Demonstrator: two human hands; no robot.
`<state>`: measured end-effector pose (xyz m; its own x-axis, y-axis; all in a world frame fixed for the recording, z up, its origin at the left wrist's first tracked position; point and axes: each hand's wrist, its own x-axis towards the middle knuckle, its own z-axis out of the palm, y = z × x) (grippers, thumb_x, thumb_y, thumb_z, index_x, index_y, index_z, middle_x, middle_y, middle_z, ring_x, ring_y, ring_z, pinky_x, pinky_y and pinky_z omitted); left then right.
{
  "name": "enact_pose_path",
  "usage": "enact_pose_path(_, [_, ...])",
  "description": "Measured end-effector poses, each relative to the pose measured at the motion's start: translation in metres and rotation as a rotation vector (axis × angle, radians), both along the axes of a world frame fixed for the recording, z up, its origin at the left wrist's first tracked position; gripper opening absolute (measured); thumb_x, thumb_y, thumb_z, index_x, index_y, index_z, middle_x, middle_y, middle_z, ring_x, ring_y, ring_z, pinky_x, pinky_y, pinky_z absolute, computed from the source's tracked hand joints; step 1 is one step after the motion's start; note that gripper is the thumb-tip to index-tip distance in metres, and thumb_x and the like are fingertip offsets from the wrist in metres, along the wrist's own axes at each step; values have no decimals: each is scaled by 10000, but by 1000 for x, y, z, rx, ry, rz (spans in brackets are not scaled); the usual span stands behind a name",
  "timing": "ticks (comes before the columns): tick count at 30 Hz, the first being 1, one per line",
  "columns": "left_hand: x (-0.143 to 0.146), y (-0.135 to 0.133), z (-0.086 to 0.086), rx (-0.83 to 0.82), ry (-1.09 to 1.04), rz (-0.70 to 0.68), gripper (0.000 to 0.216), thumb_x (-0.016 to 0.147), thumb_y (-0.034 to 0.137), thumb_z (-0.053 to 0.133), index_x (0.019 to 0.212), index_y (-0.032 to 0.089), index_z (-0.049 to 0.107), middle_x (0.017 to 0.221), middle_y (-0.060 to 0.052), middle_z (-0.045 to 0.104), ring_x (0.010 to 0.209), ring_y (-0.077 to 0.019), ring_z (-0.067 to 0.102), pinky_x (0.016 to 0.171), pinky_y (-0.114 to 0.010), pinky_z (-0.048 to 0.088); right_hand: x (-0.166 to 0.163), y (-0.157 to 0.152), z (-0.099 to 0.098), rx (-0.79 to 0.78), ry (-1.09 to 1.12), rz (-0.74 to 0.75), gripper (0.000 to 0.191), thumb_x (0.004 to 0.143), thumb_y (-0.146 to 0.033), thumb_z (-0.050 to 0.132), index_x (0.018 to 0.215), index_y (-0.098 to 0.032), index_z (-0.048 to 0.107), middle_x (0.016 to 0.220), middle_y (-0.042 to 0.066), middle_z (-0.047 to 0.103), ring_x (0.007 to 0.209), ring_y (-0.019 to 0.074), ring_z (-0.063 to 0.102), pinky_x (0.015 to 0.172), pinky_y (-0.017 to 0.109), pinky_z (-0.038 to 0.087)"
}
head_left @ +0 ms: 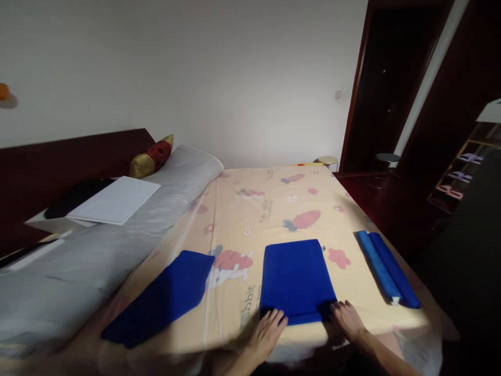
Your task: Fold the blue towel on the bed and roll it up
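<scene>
A folded blue towel lies as a flat rectangle near the bed's front edge, with a narrow fold along its near side. My left hand is closed over the near left corner, fingertips on the cloth and thumb hidden. At the near right corner, my right hand is bent round the edge, its fingertips partly in shadow. To the left lies another blue cloth, flat and angled. Two rolled towels, a lighter blue roll and a darker blue roll, lie side by side on the right.
The bed sheet carries carrot and rabbit prints. A grey covered bolster runs along the left, with a white board and a red and gold cushion. Stools and a shoe rack stand beyond the bed.
</scene>
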<state>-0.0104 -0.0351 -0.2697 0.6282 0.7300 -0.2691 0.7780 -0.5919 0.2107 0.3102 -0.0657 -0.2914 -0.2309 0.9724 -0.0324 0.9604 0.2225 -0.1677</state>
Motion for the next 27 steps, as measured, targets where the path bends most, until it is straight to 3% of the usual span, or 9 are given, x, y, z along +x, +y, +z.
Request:
enact_pose_path(2, [3,-5,7,-68,-11,-66,616,870,76,168,1416,322,314,1513,-50,470,1422,-217,384,1193,-464,352,-1,0,1,-14,-16,-35,289,836,-168,420,1012,-187,648,926,122,735,860,203,660,798,355,426])
enact_pose_path(5, [8,-11,16,-150,29,-45,663,829,50,220,1448,286,255,1552,-82,411,1447,-244,342,1201,-502,332,-7,-1,7,-31,-15,-53,325,822,-151,412,1042,-184,649,941,140,735,894,225,659,841,387,434])
enact_pose_path(9, [14,-16,16,-146,7,11,644,817,138,319,1448,258,267,1559,-108,395,1456,-278,321,1210,-529,303,-26,-8,24,-37,40,16,424,836,-203,390,1213,-173,581,1197,182,667,1124,284,595,985,462,407])
enact_pose_path(13, [20,-22,11,-134,-10,39,634,816,204,340,1447,193,277,1556,-155,386,1454,-314,317,1192,-537,331,-48,-23,45,-176,264,293,652,847,-339,438,1463,-311,227,1559,72,342,1410,255,355,1158,472,297])
enact_pose_path(16, [24,-26,10,-109,-3,57,621,823,208,318,1443,177,287,1550,-157,395,1447,-318,330,1164,-535,372,-54,-30,49,-409,441,426,815,813,-436,502,1481,-333,47,1617,60,110,1484,278,142,1205,556,173])
enact_pose_path(20, [27,-29,16,-81,-5,74,613,818,194,311,1431,161,310,1538,-168,412,1432,-332,352,1120,-530,425,-42,-29,42,-496,437,418,793,825,-455,483,1482,-310,62,1611,77,126,1483,282,111,1210,575,116])
enact_pose_path(27, [20,-19,29,-109,44,143,577,824,179,301,1396,173,376,1555,-179,376,1452,-336,312,1096,-565,427,-10,-23,32,-367,403,464,590,906,-326,313,1478,-285,173,1573,92,284,1451,243,253,1201,506,252])
